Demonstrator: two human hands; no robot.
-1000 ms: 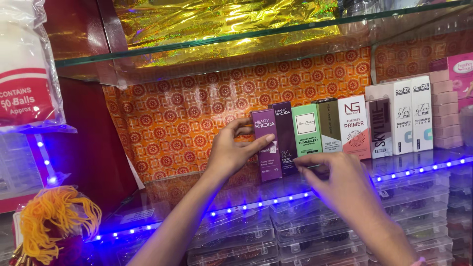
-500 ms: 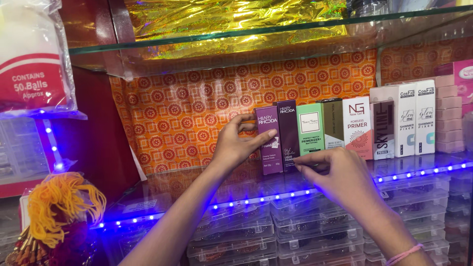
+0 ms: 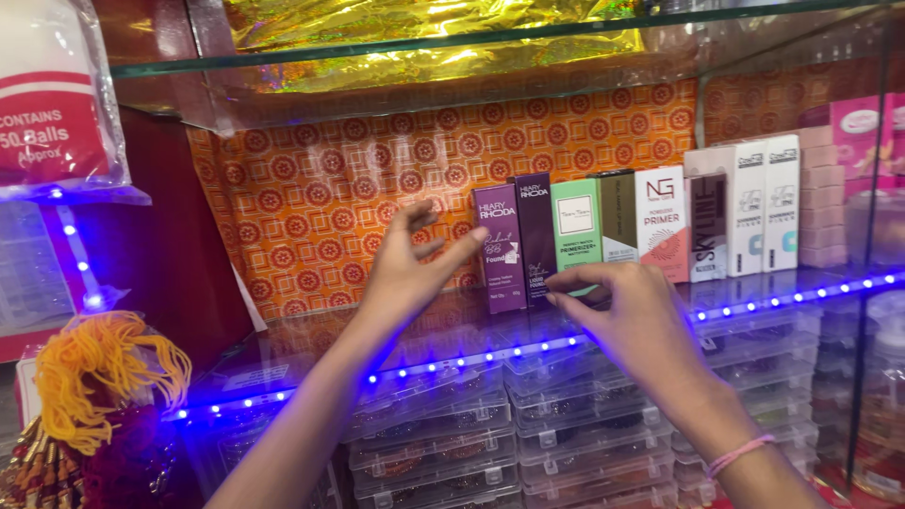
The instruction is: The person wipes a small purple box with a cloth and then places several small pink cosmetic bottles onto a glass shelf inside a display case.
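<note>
nearest the camera, stacked clear plastic cases (image 3: 566, 424) fill the space under the glass shelf (image 3: 311, 330), whose front edge carries a strip of blue lights (image 3: 452, 360). a bundle of yellow thread (image 3: 104, 372) sits at the lower left. above the cases, the right hand (image 3: 627, 316) hovers with fingers curled and spread, holding nothing, just in front of the green box (image 3: 575, 226). the left hand (image 3: 405, 273) is open wide, fingers apart and empty, its thumb tip reaching toward the light purple box (image 3: 498, 250) but whether it touches cannot be told. that box stands upright at the left end of a row, touching the dark purple box (image 3: 534, 236) beside it. farther right stand a white primer box (image 3: 662, 221) and white boxes (image 3: 764, 203). behind everything hangs an orange patterned backing (image 3: 302, 198), with gold foil (image 3: 424, 38) on the shelf above.
</note>
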